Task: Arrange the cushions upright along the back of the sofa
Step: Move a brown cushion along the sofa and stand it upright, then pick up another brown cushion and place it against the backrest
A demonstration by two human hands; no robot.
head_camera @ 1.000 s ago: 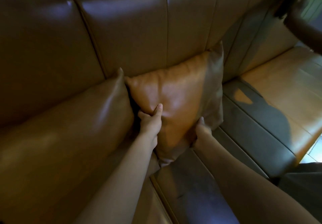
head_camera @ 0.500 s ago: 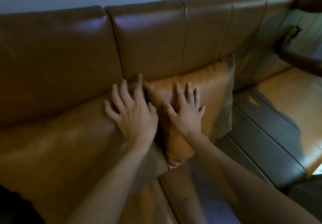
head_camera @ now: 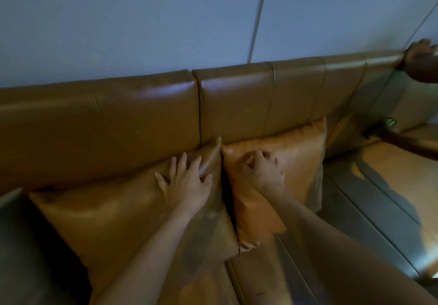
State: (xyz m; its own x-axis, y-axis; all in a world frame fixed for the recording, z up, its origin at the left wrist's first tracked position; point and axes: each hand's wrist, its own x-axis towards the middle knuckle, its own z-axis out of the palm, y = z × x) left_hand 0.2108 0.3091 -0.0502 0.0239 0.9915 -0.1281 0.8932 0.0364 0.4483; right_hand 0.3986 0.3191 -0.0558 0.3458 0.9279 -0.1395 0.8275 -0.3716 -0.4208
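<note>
Sofa (head_camera: 147, 115): brown and shiny, with a long back that runs from the left edge to the far right end.
Seat (head_camera: 279, 271): brown, partly in shadow, with lighter patches toward the right end.
Big cushion (head_camera: 106, 212): brown, on the left part of the seat. It leans on the sofa back, and its top right corner points up at the back.
Small cushion (head_camera: 301, 162): more orange, just to the right of the big cushion. It stands up against the sofa back. Its left edge touches the big cushion, with a dark crack between them lower down.
Left hand (head_camera: 187, 181): flat and open, fingers spread wide. It presses on the top right part of the big cushion, near the crack.
Right hand (head_camera: 263, 172): on the top left part of the small cushion. The fingers are bent and curled down into the cushion. It is not flat, and it is not a tight fist. I cannot tell if it pinches the cover.
Both arms: bare, they reach in from the bottom edge.
Other hand (head_camera: 419, 60): another hand rests on top of the sofa back at the far right end. It is blurry.
Wall (head_camera: 142, 25): pale blue-grey, behind the sofa back.
</note>
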